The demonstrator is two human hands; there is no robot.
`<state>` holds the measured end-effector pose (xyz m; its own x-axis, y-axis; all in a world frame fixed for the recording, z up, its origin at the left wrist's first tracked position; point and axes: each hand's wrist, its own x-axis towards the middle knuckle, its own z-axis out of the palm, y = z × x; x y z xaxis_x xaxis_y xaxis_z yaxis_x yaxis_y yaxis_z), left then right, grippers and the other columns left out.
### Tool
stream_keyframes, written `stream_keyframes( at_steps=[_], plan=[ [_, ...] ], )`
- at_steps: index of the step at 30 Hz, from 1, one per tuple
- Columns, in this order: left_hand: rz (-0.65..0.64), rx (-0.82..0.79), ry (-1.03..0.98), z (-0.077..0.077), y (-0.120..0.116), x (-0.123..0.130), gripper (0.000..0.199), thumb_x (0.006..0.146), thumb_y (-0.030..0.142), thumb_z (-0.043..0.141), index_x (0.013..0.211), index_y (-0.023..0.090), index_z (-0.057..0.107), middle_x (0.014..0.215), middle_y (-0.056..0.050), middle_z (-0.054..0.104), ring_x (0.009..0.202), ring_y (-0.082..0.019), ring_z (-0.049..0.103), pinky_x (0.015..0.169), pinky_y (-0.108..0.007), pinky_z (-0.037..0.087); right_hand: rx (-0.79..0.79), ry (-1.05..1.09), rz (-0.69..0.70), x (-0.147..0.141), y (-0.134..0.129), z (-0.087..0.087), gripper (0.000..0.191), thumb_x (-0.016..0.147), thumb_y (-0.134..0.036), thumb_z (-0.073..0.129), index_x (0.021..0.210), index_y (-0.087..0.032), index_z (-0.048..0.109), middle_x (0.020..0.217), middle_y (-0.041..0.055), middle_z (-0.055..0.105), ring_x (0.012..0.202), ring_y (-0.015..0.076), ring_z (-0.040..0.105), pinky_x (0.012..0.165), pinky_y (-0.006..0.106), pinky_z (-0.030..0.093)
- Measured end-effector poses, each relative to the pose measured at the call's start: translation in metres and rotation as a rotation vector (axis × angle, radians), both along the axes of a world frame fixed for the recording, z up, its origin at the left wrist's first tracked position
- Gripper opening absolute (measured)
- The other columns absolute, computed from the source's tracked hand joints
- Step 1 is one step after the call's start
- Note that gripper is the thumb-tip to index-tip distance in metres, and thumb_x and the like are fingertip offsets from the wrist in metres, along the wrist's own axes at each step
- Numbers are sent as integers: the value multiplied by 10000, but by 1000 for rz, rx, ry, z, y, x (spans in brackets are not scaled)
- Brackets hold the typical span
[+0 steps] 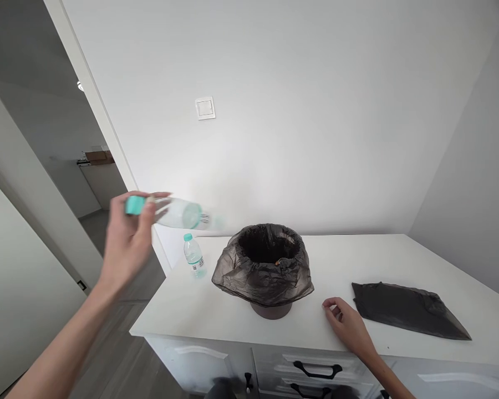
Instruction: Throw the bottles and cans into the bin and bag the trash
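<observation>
My left hand [131, 221] is raised at the left, closed around the capped end of a clear plastic bottle [177, 213] with a teal cap. The bottle lies almost level in the air, its base toward the right, and is blurred. Below it, a second clear bottle [194, 257] with a teal cap stands upright on the white countertop [316, 327]. A brown bin [271, 310] lined with a dark translucent bag [266, 282] stands mid-counter; something orange shows inside. My right hand [345, 321] rests on the counter right of the bin, fingers curled, nothing visible in them.
A folded dark plastic bag [407, 307] lies on the counter's right part. Behind the counter is a wall with a light switch [205, 108]. Cabinet doors and drawers with black handles [317, 369] are below its front edge. A doorway opens at the left.
</observation>
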<state>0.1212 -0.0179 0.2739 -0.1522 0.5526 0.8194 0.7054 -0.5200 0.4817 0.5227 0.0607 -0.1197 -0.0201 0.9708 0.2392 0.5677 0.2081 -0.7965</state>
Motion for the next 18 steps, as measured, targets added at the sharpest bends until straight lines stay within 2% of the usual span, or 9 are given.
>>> stream_keyframes(
  at_steps=[2, 4, 7, 9, 11, 14, 16, 18],
  plan=[
    [-251, -107, 28, -3, 21, 37, 299, 1020, 503, 521, 1179, 252, 482, 1277, -94, 704, 1158, -226, 681, 988, -463, 570, 18, 1, -6, 0, 0, 0, 267, 908, -442, 480, 980, -239, 637, 810, 35, 690, 685, 216, 641, 689, 340, 492],
    [-340, -266, 122, -19, 50, 65, 302, 1013, 502, 533, 1174, 249, 498, 1282, -89, 708, 1161, -225, 677, 979, -448, 572, 33, 3, -11, 0, 1, 2, 264, 909, -434, 477, 975, -237, 641, 800, 35, 688, 682, 217, 640, 694, 342, 491],
    [-433, -470, 269, -52, 93, 83, 314, 1010, 525, 505, 1160, 249, 507, 1261, -73, 714, 1120, -222, 684, 949, -413, 572, 42, 10, -12, -1, 1, 5, 257, 903, -419, 481, 974, -235, 647, 800, 35, 691, 676, 214, 638, 689, 338, 488],
    [-423, -547, 405, -73, 113, 82, 329, 1009, 540, 475, 1153, 249, 527, 1175, -62, 734, 1023, -229, 700, 899, -412, 572, 44, 13, -12, -2, 1, 7, 250, 898, -408, 485, 973, -235, 649, 802, 31, 692, 660, 207, 630, 681, 333, 486],
    [-390, -562, 517, -86, 124, 74, 336, 1007, 545, 454, 1111, 249, 573, 1138, -62, 733, 1002, -242, 692, 880, -414, 564, 44, 12, -12, -2, 1, 8, 247, 899, -403, 483, 971, -234, 649, 804, 29, 691, 648, 201, 621, 677, 332, 483],
    [-348, -515, 535, -93, 128, 55, 352, 999, 552, 460, 1112, 256, 615, 1263, -75, 686, 1147, -260, 641, 908, -400, 551, 43, 4, -7, -2, 0, 8, 247, 908, -401, 480, 976, -233, 648, 810, 32, 692, 650, 201, 619, 682, 334, 477],
    [-218, -445, 495, -92, 130, 34, 377, 1008, 560, 443, 1184, 272, 610, 1325, -66, 656, 1215, -255, 607, 931, -388, 545, 39, -1, -4, -2, 0, 7, 244, 910, -400, 478, 977, -232, 643, 799, 34, 687, 660, 205, 622, 683, 334, 475],
    [-20, -368, 457, -91, 133, 7, 406, 1026, 552, 396, 1228, 263, 597, 1338, -76, 646, 1254, -259, 578, 1005, -414, 513, 36, -11, -6, -2, 0, 5, 244, 912, -403, 475, 975, -233, 638, 783, 30, 678, 661, 207, 621, 682, 334, 473]
  ],
)
